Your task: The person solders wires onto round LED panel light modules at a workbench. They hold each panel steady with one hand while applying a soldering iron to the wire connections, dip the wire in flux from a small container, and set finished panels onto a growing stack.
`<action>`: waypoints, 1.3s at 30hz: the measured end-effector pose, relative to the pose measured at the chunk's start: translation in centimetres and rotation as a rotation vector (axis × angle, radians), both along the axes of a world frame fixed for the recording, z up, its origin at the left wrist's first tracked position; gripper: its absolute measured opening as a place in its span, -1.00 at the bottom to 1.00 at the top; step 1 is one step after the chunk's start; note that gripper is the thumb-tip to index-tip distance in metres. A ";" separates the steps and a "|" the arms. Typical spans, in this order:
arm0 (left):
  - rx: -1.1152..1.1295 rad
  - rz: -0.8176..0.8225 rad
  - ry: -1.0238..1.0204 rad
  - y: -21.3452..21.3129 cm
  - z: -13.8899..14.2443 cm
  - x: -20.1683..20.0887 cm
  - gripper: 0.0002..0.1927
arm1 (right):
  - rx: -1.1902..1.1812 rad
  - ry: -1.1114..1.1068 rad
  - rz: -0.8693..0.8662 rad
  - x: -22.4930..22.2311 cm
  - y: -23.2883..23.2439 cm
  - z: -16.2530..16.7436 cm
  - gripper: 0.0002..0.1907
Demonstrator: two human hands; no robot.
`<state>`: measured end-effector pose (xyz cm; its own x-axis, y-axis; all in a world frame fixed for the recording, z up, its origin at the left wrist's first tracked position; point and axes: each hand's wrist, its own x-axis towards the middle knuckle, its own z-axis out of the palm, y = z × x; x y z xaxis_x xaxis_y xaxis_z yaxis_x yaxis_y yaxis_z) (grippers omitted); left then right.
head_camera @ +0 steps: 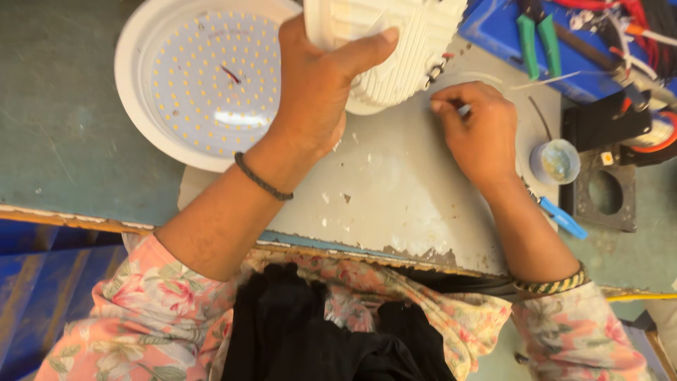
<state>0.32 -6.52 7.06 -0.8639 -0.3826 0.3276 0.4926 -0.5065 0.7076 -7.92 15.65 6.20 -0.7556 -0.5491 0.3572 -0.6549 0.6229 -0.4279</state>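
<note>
The fingers of the left hand [314, 92] are wrapping around a white ribbed lamp housing [395, 49], thumb pressed across its side, lifting it clear of the counter [395, 190] and tipping it toward the other hand so that its lower edge, where short wires [437, 68] are sticking out, is facing the work. The fingers of the right hand [479, 130] are curling tight and pinching something small and pale just beside those wires; what it is cannot be made out, possibly a wire end or a small fastener. The housing's top is running out of the frame, so its full shape is hidden. Left of the raised housing, a round white fixture with a dotted LED board [204, 85] is lying face up, partly behind the left wrist. Near the right hand, a small round tin [555, 161] is sitting open on the counter, a blue-handled tool [563, 217] is peeking out past the right forearm, and green-handled pliers [534, 39] are resting on a blue tray [493, 32] at the upper edge.
</note>
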 end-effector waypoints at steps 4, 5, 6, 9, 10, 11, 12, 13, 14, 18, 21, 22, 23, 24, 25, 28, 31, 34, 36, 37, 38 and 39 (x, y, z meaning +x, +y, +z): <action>0.082 -0.015 -0.037 0.1 0.1 -0.3 -0.67 | -0.556 -0.024 0.053 -0.2 -0.9 1.5 -0.92; 0.091 -0.028 -0.048 0.2 0.0 -0.3 -0.66 | -0.645 -0.017 0.121 -0.1 -1.3 1.9 -0.91; 0.075 -0.041 -0.067 0.4 0.0 -0.2 -0.66 | -0.735 -0.010 0.187 0.1 -1.7 2.2 -0.90; 0.045 -0.087 -0.105 1.2 -0.4 -0.1 -0.65 | -0.485 0.216 0.205 0.4 -3.0 2.7 -0.87; 0.051 -0.099 -0.105 1.4 -0.4 0.0 -0.64 | -0.463 0.250 0.204 0.5 -3.3 2.7 -0.87; 0.058 -0.107 -0.106 1.5 -0.5 0.0 -0.63 | -0.439 0.282 0.205 0.5 -3.6 2.7 -0.86; 0.066 -0.120 -0.091 1.6 -0.6 0.0 -0.63 | -0.432 0.302 0.206 0.4 -3.7 2.6 -0.86; 0.075 -0.129 -0.079 1.7 -0.6 0.0 -0.63 | -0.426 0.323 0.206 0.4 -3.8 2.6 -0.85; 0.084 -0.138 -0.069 1.8 -0.7 0.1 -0.63 | -0.438 0.332 0.202 0.4 -3.8 2.4 -0.85; 0.055 -0.159 -0.024 1.7 -1.0 -0.1 -0.63 | -0.429 0.405 0.175 0.5 -3.7 1.9 -0.87; 0.017 -0.154 -0.006 1.6 -1.3 -0.3 -0.64 | -0.405 0.403 0.200 0.8 -3.6 1.5 -0.80; 0.008 -0.155 -0.004 1.5 -1.4 -0.4 -0.64 | -0.393 0.409 0.210 0.9 -3.6 1.4 -0.80; -0.001 -0.157 -0.004 1.5 -1.5 -0.4 -0.64 | -0.381 0.414 0.219 0.9 -3.4 1.3 -0.80; -0.016 -0.164 -0.005 1.5 -1.6 -0.3 -0.65 | -0.361 0.424 0.227 0.9 -3.3 1.2 -0.78; -0.032 -0.171 -0.004 1.6 -1.6 -0.3 -0.65 | -0.341 0.434 0.235 0.9 -3.2 1.0 -0.77; -0.030 -0.160 -0.034 1.6 -1.5 -0.2 -0.66 | -0.253 0.473 0.242 0.9 -3.0 0.5 -0.75; -0.013 -0.154 -0.031 1.3 -1.3 0.0 -0.66 | -0.195 0.488 0.247 0.9 -3.0 0.1 -0.75; -0.003 -0.112 -0.042 1.0 -1.1 -0.1 -0.65 | -0.250 0.390 0.268 0.5 -3.0 0.6 -0.67; 0.015 -0.058 -0.013 1.0 -1.0 0.0 -0.66 | -0.396 0.251 0.297 -0.4 -2.6 1.5 -0.69; 0.025 -0.023 0.032 0.8 -1.0 0.0 -0.66 | -0.498 0.192 0.301 -1.0 -2.2 1.9 -0.71; 0.037 0.011 0.078 0.6 -0.9 0.1 -0.66 | -0.618 0.153 0.273 -1.6 -1.7 2.3 -0.74; 0.017 0.106 0.119 0.3 -0.8 0.2 -0.71 | -0.742 0.118 0.249 -2.2 -1.2 2.6 -0.75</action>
